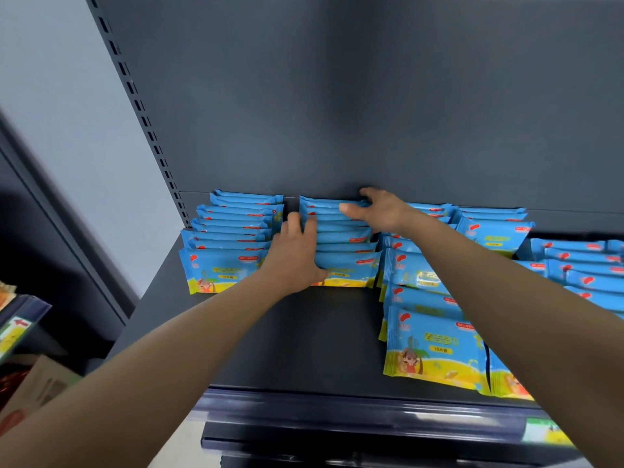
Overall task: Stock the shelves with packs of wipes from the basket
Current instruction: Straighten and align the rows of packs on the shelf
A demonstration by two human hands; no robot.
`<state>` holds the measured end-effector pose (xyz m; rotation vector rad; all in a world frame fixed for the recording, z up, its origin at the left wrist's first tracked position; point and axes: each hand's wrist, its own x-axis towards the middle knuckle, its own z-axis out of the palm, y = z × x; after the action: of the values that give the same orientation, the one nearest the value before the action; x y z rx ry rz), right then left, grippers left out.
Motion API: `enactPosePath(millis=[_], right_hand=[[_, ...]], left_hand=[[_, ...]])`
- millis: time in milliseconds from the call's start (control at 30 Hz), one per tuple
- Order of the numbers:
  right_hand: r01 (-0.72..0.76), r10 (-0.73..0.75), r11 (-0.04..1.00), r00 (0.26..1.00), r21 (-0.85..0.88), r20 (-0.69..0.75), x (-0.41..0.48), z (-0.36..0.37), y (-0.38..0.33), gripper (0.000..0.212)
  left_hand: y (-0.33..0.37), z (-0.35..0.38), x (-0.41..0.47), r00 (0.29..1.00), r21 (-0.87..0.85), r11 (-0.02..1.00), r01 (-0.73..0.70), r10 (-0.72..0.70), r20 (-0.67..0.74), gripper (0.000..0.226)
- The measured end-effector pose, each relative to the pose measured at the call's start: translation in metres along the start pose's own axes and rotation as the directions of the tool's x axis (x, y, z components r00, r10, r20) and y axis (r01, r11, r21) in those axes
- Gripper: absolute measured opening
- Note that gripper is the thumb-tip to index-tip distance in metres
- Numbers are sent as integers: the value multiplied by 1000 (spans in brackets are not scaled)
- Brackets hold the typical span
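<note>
So both hands are sitting on the middle row of wipes packs [341, 244], the blue ones with the yellow cartoon strip along the bottom, standing on edge front to back on the dark grey shelf [304, 339]. The left hand [297, 251] is wrapping round the near left corner of that row, with its fingers going down into the gap on the left side and its thumb lying across the face of the nearest pack. The right hand [374, 211] is reaching to the far end, thumb on top of the packs and fingers hooking behind the last one, right up against the back panel, so the row is getting squeezed between the two hands. Just to the left, the left row [229, 244] is standing a bit fanned out, close to the slotted upright [145, 119]. To the right, the right row [432, 346] is running much nearer to the shelf's front rail [337, 413], and the right forearm is crossing over it. Another bunch [580, 265] is lying further right, looking messier. Down in the lower left corner a cardboard box [40, 383] is showing, pretty blurry.
</note>
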<state>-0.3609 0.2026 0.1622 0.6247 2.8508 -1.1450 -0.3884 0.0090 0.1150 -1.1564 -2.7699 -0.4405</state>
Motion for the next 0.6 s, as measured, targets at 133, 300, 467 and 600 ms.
enactPosePath(millis=[133, 300, 467, 600], right_hand=[[-54, 57, 994, 998, -94, 27, 7, 5, -10, 62], [-85, 85, 996, 996, 9, 10, 12, 16, -23, 42], [-111, 113, 992, 993, -61, 21, 12, 19, -31, 33], [-124, 126, 991, 992, -46, 22, 12, 17, -29, 35]], left_hand=[[1, -2, 3, 993, 439, 891, -115, 113, 31, 100], [-5, -7, 1, 996, 530, 844, -87, 69, 54, 101], [-12, -13, -1, 994, 537, 841, -71, 12, 111, 101], [-15, -16, -1, 990, 517, 852, -85, 11, 144, 103]])
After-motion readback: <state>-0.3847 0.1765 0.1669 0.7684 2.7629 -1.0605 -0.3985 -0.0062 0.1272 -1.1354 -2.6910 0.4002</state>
